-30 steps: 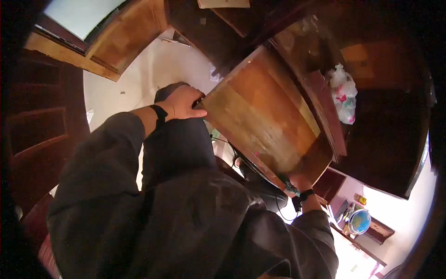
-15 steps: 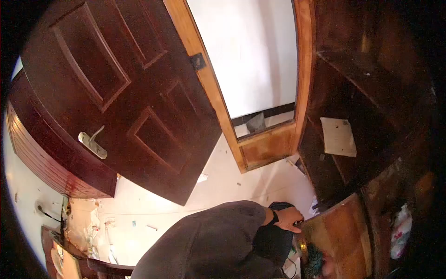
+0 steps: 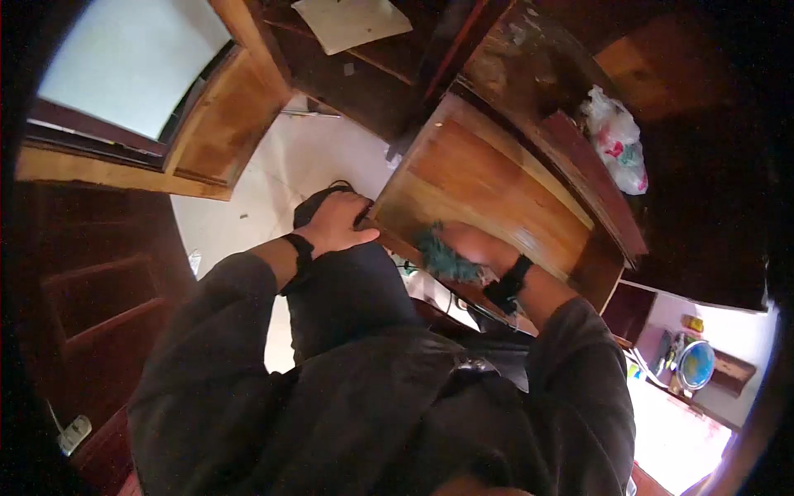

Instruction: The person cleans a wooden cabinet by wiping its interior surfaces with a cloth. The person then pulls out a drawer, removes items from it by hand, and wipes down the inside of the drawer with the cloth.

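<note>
A pulled-out wooden drawer [image 3: 496,178] lies in front of me, its bottom bare brown wood. My left hand [image 3: 335,223] is closed over the drawer's near left corner, thumb along its front edge. A fluffy teal-green cloth [image 3: 447,255] is bunched under my right hand [image 3: 480,246], pressed against the drawer near its front edge. The right fingers are slightly blurred and partly hidden by the cloth. Both wrists carry dark bands.
A knotted plastic bag [image 3: 616,140] rests on the dark cabinet beyond the drawer. A pale sheet [image 3: 351,23] lies on a dark surface at the top. A wood-framed door panel [image 3: 217,116] stands left, and a dark door [image 3: 99,289] is below it.
The view has swung round, bringing the drawer toward the middle and both arms into sight. My left hand stays on the drawer's corner; the right hand with the cloth now shows more clearly.
</note>
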Tool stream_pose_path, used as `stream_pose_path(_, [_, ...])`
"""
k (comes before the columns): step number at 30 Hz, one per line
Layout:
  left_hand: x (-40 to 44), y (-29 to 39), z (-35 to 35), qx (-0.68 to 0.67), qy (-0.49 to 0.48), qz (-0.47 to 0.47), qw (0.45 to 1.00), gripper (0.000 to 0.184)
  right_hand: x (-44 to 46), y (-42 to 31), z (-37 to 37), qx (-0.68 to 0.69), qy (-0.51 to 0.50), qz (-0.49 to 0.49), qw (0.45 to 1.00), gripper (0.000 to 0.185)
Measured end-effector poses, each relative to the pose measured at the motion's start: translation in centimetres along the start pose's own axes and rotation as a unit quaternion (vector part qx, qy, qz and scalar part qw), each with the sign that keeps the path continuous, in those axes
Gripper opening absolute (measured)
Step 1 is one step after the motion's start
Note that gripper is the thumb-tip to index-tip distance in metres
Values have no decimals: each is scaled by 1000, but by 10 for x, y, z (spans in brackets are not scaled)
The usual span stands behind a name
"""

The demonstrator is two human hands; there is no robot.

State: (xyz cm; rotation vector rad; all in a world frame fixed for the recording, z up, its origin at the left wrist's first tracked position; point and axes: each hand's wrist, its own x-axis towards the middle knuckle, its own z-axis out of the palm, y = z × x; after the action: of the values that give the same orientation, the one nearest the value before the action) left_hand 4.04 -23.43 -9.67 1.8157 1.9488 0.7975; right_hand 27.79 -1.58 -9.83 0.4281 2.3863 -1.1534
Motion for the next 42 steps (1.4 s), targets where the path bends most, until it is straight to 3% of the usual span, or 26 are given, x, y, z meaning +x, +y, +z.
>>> stream_pose_path(1, [2,1,1,2,15,6,1000,46,8,18,-3,-1,13,-38,999,31])
stream_pose_path(2, [-5,-6,0,-8,3,2,1000,46,16,3,-11,244,54,11,968,34])
stream_pose_path(3, [-4,-6,0,-13,-10,-6,1000,47,23,-8,-24,474,94,53,874,37])
stream_pose_path(5, [-2,-4,-3,-13,-23,-15,1000,48,66,1,-52,738,217,19,639,38])
stream_pose_path(7, [-1,2,-9,-6,-26,-14,1000,49,84,-27,-96,781,275,25,560,38])
stream_pose_path(8, [0,2,-11,-20,-37,-20,999,52,106,4,-105,652,335,-40,679,39])
stream_pose_path(9, [1,1,-13,-35,-49,-27,998,54,121,21,-116,574,378,-47,725,39])
stream_pose_path(13, [-1,-10,-6,-42,-19,4,999,57,154,61,-127,428,445,9,786,43])
stream_pose_path(24, [5,-14,-2,-9,-43,11,999,62,248,132,-91,276,428,52,859,55])
stream_pose_path(25, [5,-14,0,-5,-33,17,999,62,250,128,-81,417,426,55,801,58])
stream_pose_path(27, [5,-15,4,9,-27,25,999,61,195,26,-77,557,407,160,706,68])
stream_pose_path(29, [4,-13,3,12,-23,25,999,60,190,25,-40,424,382,167,804,61])
stream_pose_path(31, [3,-8,1,-2,-20,12,1000,58,177,25,-1,426,328,161,828,61])
stream_pose_path(32, [4,-6,-1,-1,-17,11,1000,58,162,20,18,495,289,148,806,64])
stream_pose_path(34, [3,-2,-3,0,-12,8,1000,58,90,-55,-6,434,74,106,892,59])
stream_pose_path(37, [-1,-8,6,7,15,28,999,56,65,-69,2,217,-64,36,973,56])
stream_pose_path(40, [-2,-6,5,-1,25,37,999,55,62,-86,-15,142,-136,61,979,56])
stream_pose_path(42, [-4,-5,2,7,17,12,1000,55,69,-77,-3,52,-84,-15,995,49])
